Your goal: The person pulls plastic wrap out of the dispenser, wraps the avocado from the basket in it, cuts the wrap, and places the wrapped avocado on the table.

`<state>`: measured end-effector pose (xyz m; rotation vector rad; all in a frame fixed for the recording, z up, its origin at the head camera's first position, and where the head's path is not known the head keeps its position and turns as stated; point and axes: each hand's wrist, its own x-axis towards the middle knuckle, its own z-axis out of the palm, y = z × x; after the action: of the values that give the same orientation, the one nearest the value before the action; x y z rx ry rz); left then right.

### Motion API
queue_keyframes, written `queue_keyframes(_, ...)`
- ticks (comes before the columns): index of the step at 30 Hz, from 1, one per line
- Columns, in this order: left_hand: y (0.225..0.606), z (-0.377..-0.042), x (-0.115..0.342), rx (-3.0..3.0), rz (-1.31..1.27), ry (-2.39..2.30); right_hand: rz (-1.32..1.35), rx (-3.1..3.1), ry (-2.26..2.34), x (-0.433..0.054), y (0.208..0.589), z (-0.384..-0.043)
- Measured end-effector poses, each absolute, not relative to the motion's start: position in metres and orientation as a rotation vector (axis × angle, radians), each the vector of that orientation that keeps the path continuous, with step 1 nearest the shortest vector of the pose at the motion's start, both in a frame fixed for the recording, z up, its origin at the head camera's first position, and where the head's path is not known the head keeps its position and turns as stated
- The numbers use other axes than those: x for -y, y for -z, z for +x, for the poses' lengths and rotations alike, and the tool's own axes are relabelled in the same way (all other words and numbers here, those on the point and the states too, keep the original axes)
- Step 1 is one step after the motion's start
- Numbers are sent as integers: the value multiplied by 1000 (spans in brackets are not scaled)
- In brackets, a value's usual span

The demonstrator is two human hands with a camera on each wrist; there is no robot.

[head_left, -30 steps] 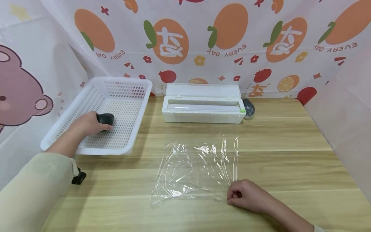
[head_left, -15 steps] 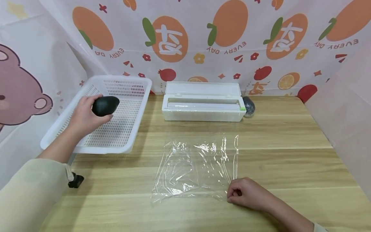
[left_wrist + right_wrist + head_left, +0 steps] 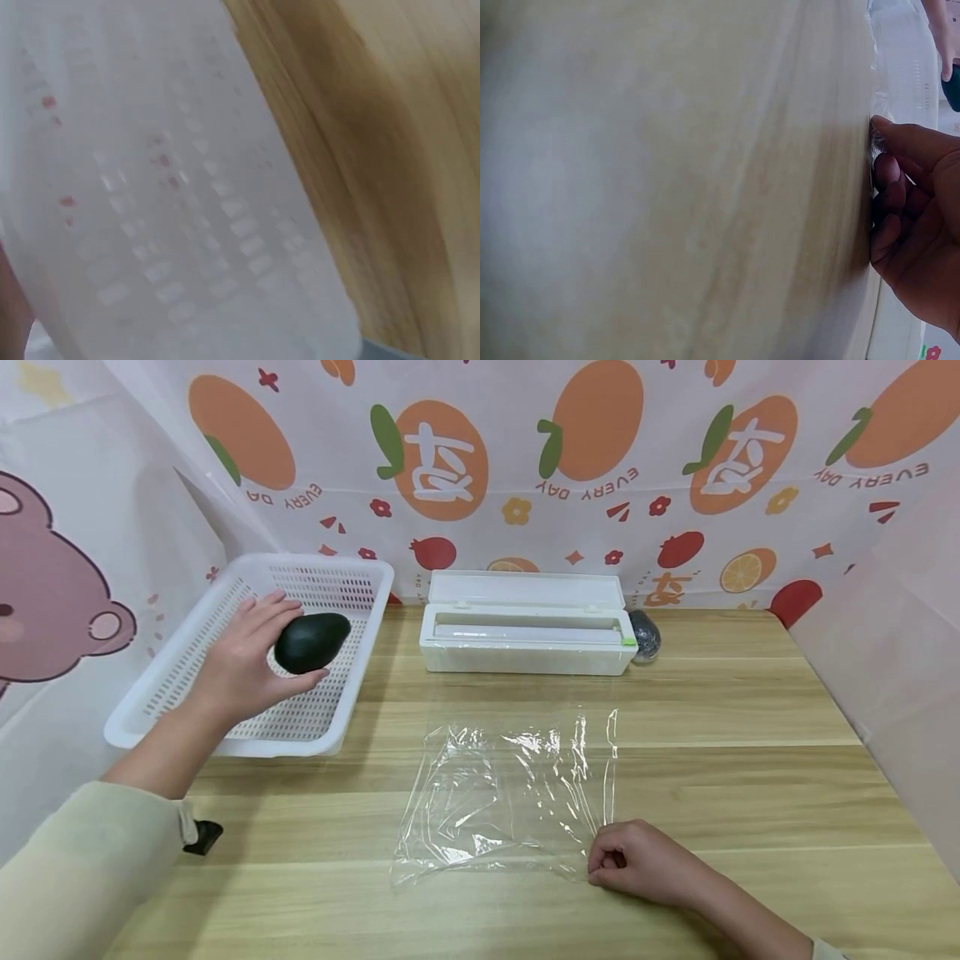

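In the head view my left hand (image 3: 243, 664) holds a dark green avocado (image 3: 312, 643) between thumb and fingers, above the white perforated basket (image 3: 288, 748). A sheet of clear plastic wrap (image 3: 510, 802) lies on the table, stretching forward from a white wrap dispenser (image 3: 525, 661) whose lid stands raised. At the sheet's near right corner my right hand (image 3: 641, 864) pinches the film, its fingers curled against the table. The right wrist view shows thumb and fingers of the right hand (image 3: 922, 217) gathered at the film's edge. Mostly the basket's wall (image 3: 172, 187) fills the left wrist view.
A dark, film-wrapped round item (image 3: 646, 637) sits against the dispenser's right end. The wooden table (image 3: 750, 793) meets a fruit-printed curtain (image 3: 517, 468) at the back. A small black object (image 3: 204, 837) shows by the left sleeve.
My left hand has lifted the avocado up from inside the basket and moved it rightward, toward the basket's right side. The right hand stays put on the wrap's corner.
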<state>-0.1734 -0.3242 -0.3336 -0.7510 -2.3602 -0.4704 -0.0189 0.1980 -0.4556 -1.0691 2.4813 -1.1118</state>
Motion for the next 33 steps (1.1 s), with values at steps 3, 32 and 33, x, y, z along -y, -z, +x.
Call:
queue_keyframes(3,331,-169,307,2308,-832,501,-1065,-2481,1113,-198,454,-19)
queue_keyframes(32,387,-110,134,2536,-1518,654,-1180,-2536,1084,-200,449,-16)
queue_keyframes(33,389,-109,131,2555,-1532,652,-1181,-2537,1083,-200,448,-16)
